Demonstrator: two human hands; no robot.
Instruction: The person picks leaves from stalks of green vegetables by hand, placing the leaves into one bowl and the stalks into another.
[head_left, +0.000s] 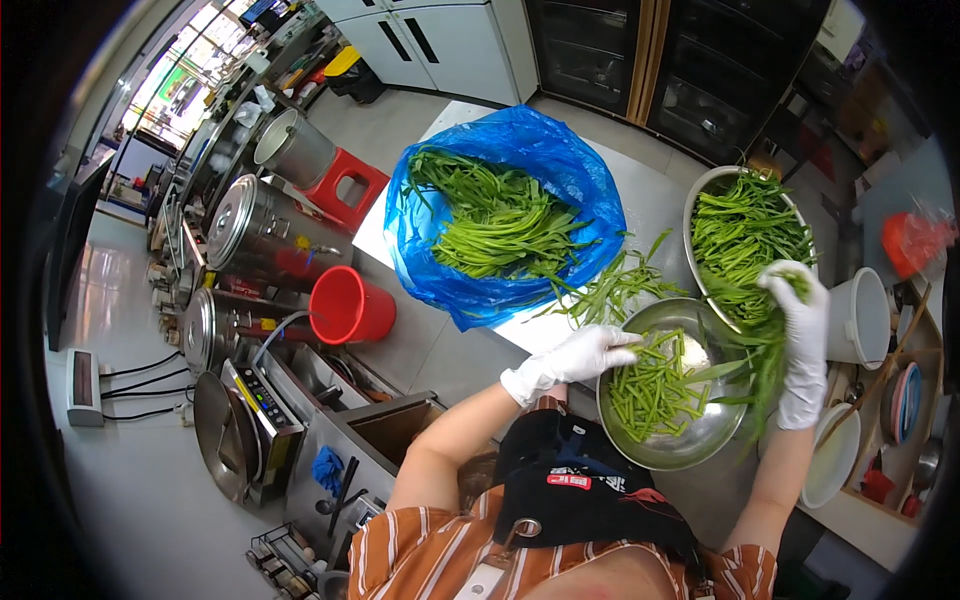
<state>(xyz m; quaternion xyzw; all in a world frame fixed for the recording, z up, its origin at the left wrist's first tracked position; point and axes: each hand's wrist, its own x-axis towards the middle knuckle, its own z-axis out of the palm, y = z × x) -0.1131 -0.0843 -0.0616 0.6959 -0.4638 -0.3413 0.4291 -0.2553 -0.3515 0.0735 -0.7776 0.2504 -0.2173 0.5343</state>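
Note:
My right hand (802, 337), in a white glove, grips a bunch of leafy green vegetable, likely water spinach (766, 360); its leaves hang over the right side of a steel bowl (724, 427). Short cut stems (649, 401) lie in that bowl. At the bowl's upper left rim is my gloved left hand (574, 361), its fingertips close together above the stems; whether they pinch a piece is unclear. Behind the bowl, a metal basin (687, 232) is heaped with long green stems and leaves (739, 232). A blue plastic bag (517, 135) stands open around more greens (495, 244).
Loose leaves (619, 289) lie on the metal table (656, 202) between bag and bowl. A white bucket (859, 319) stands at the right. Leftward are a red bucket (352, 306), a red stool (352, 187) and lidded steel vats (262, 229). Glass-fronted cabinets (727, 82) stand beyond.

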